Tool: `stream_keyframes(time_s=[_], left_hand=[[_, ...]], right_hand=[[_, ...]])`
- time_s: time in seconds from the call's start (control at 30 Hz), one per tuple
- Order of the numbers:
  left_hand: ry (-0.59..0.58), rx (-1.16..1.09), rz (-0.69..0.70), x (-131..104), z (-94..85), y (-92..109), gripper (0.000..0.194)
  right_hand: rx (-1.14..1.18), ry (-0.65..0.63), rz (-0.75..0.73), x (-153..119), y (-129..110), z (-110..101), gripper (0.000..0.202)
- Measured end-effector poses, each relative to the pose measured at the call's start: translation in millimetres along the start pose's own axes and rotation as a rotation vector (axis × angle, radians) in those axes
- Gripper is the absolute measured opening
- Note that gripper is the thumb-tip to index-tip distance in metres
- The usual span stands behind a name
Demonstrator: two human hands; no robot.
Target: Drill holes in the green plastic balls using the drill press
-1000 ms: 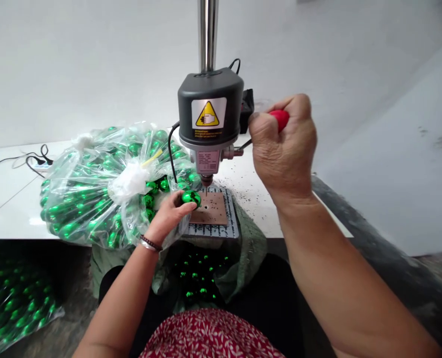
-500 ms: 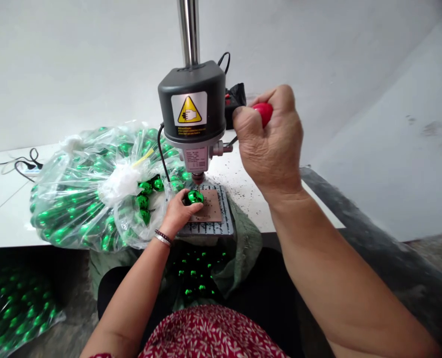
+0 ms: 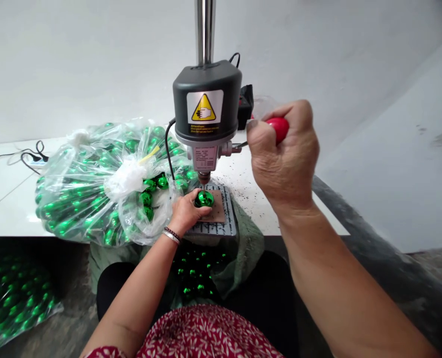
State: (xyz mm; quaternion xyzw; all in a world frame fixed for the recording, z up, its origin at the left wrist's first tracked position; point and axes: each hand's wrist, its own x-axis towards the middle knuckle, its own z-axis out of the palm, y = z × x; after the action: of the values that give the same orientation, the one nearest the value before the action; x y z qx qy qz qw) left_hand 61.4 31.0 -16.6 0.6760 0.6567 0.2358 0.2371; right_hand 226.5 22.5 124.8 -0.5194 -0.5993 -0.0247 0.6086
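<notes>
Between thumb and fingers, my left hand (image 3: pixel 186 213) grips a shiny green bauble (image 3: pixel 205 199) on a brown board (image 3: pixel 218 211). The board lies on the slotted metal base (image 3: pixel 229 219) of a small drill press (image 3: pixel 206 107). Straight above the bauble is the drill's chuck (image 3: pixel 204 177), its thin bit reaching down to the ball's top; whether it has gone in I cannot tell. My right hand (image 3: pixel 284 154) is closed around the red knob (image 3: pixel 279 129) of the press lever, to the right of the motor housing.
A clear plastic bag (image 3: pixel 126 181) full of green baubles lies on the white table (image 3: pixel 258 199), left of the press. Another bag (image 3: pixel 15 298) sits low at left. Green cloth (image 3: pixel 249 248) hangs below the base, with baubles (image 3: pixel 194 273) in it. Dark shavings dot the tabletop.
The camera view has shifted, so the press and both hands appear further right. My right hand and the red knob sit lower beside the motor housing. My left hand still holds the bauble.
</notes>
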Motion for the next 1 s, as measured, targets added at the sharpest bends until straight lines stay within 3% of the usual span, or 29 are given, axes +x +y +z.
stream_keyframes(time_s=[0.33,0.77,1.0], left_hand=[[0.023,0.007,0.034,-1.0,3.4,-1.9,0.059],[0.015,-0.060,0.030,-3.1,3.8,-2.9,0.059],[0.029,-0.115,0.020,-3.9,2.6,-2.5,0.055]], right_hand=[[-0.087,0.069,-0.080,-21.2,0.8,-5.7,0.011],[-0.069,0.222,-0.198,-51.1,18.9,5.8,0.012],[-0.038,0.219,-0.225,-71.1,30.6,10.2,0.008]])
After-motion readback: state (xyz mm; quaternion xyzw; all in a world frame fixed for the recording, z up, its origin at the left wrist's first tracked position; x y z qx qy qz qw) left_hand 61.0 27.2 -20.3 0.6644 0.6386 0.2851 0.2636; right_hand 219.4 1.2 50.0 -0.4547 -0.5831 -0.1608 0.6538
